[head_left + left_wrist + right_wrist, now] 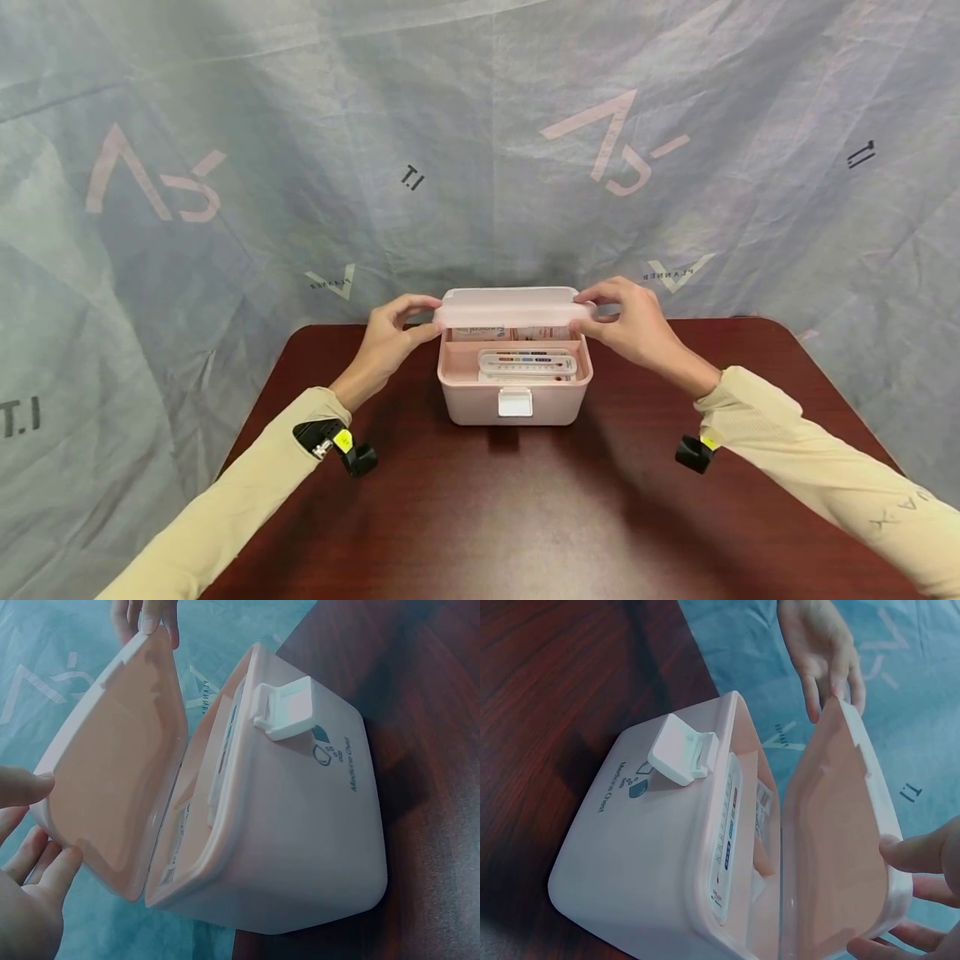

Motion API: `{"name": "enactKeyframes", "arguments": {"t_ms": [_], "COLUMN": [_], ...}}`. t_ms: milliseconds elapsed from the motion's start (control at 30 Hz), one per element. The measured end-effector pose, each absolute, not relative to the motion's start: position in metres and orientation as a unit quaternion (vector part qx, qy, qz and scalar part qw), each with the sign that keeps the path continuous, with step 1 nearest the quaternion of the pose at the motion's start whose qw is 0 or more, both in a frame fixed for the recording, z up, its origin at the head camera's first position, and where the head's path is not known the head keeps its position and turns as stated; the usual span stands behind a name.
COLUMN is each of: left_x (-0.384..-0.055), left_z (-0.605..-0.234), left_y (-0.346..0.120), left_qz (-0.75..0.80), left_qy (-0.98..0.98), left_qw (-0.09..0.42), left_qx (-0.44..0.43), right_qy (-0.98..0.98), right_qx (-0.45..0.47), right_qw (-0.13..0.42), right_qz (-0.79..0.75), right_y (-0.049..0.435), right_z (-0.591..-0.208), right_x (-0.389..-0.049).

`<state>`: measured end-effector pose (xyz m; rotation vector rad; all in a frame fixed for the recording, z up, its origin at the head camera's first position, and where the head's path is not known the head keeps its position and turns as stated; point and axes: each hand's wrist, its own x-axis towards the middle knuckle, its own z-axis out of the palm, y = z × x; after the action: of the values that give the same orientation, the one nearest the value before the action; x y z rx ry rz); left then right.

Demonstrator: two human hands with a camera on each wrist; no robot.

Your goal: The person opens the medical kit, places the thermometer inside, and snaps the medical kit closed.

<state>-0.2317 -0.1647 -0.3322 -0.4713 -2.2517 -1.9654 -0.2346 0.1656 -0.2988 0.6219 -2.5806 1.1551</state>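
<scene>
A pale pink medicine chest (472, 407) stands on the table with its lid (513, 311) raised, tilted up from the back edge. My left hand (384, 343) pinches the lid's left end between thumb and fingers. At the opposite end, my right hand (636, 327) grips the lid the same way, thumb on its front edge. The white latch (676, 750) on the chest's front is flipped outward. Inside, thermometers (527, 363) with printed scales lie in the front tray. Behind them are printed packets (480, 333), partly hidden by the lid.
The dark red-brown wooden table (480, 508) extends in front of the chest and to both sides. A grey printed cloth (480, 167) hangs close behind the table's back edge. Small black cameras are strapped to both wrists.
</scene>
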Motion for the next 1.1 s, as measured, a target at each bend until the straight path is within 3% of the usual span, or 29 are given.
{"name": "enactKeyframes", "arguments": {"t_ms": [633,1100], "left_x": [-0.222,-0.219], "left_z": [-0.342,-0.35], "left_y": [-0.166,-0.163], "left_qz": [-0.65,-0.677], "left_qy": [-0.741,-0.708], "left_qw": [0.051,0.081], "left_qx": [-0.16,-0.182], "right_qy": [-0.887,-0.882], "right_qx": [0.207,0.22], "right_qw": [0.104,0.115], "right_qz": [0.4,0.4], "right_y": [0.166,0.167], "right_z": [-0.305,-0.31], "right_x": [-0.226,-0.228]}}
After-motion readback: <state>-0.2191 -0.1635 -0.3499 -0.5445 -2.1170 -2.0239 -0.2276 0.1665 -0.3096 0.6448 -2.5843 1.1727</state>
